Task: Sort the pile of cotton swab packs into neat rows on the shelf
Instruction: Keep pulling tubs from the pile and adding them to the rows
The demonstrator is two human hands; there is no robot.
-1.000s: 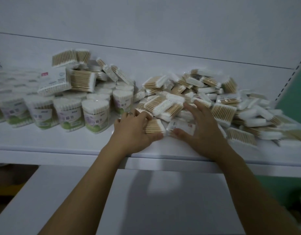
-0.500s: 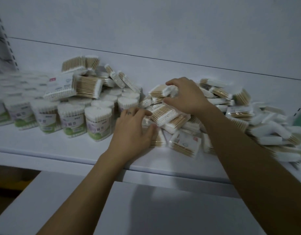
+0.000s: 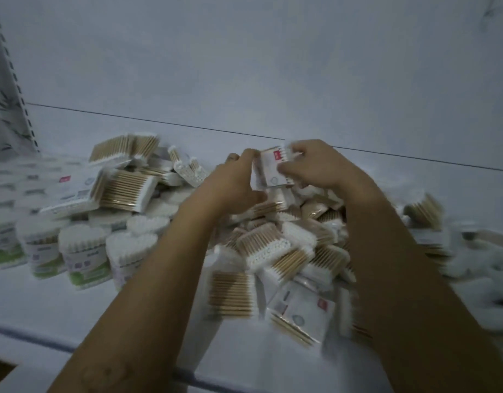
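Cotton swab packs lie in a loose pile (image 3: 275,251) across the centre and right of the frame on a white shelf (image 3: 46,313), as a person lifts one flat pack (image 3: 268,171) clear of the heap, just above centre and in front of the pale back wall (image 3: 273,66). Both hands are closed on it: the left hand (image 3: 230,182) curls its grip round the pack's left edge, the right hand (image 3: 315,165) pinches its upper right corner, and the red-marked label faces the viewer. At lower left, heart-shaped tubs (image 3: 83,251) of swabs stand upright side by side, with more flat packs stacked loosely on and behind them. The step under way appears to be squaring up a single pack before placing it. To do it well, the pack should probably be turned so its label faces the same way as its neighbours, then set down flat or on edge against a straight line, such as the shelf's front lip or the back wall, with no gap beside it. Light pressure seems wise, since the thin wrapping looks easy to crumple. Packs near the front edge at lower centre could slide off if the heap is nudged.
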